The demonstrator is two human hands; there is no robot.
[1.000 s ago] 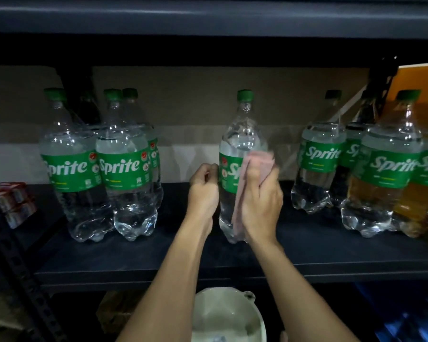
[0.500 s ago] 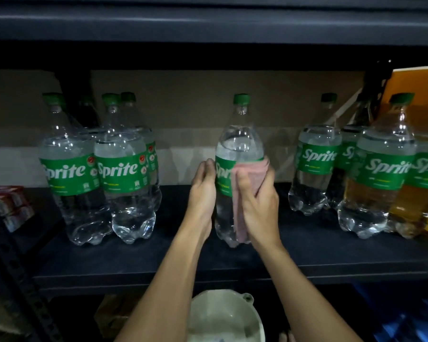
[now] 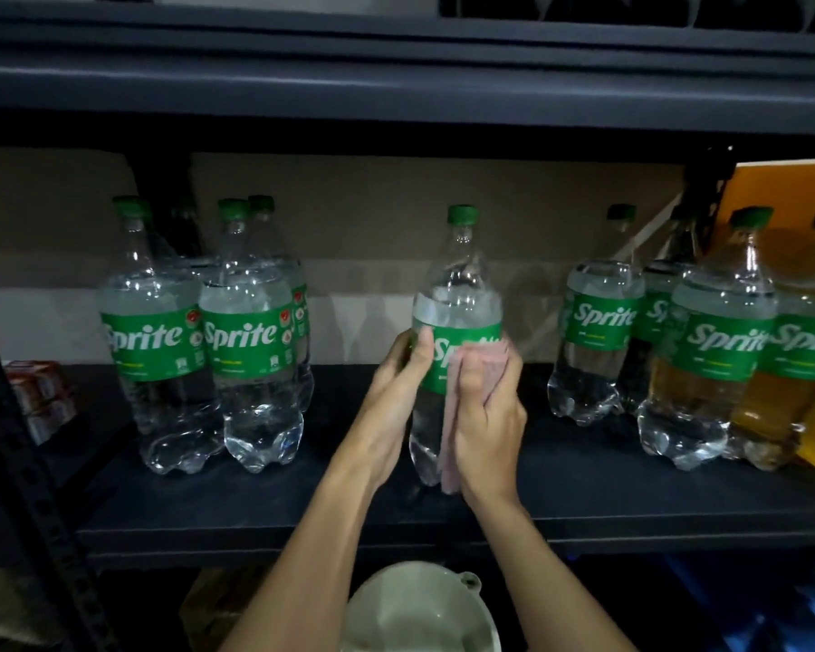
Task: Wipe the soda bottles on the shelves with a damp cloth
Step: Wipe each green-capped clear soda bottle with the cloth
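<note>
Dim overall; frontal light glints off bottles [image 3: 250, 331], corners at 7 and 5 o'clock sink into soft, bowed darkness.

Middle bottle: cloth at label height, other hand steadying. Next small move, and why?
Probably drag the cloth down toward the base. The right hand presses it on the bottle at the label, the left hand grips the far side, and the clear lower body is the nearest stretch to wipe.

Pink cloth [image 3: 478, 369] against held Sprite bottle [image 3: 457, 294]
</note>
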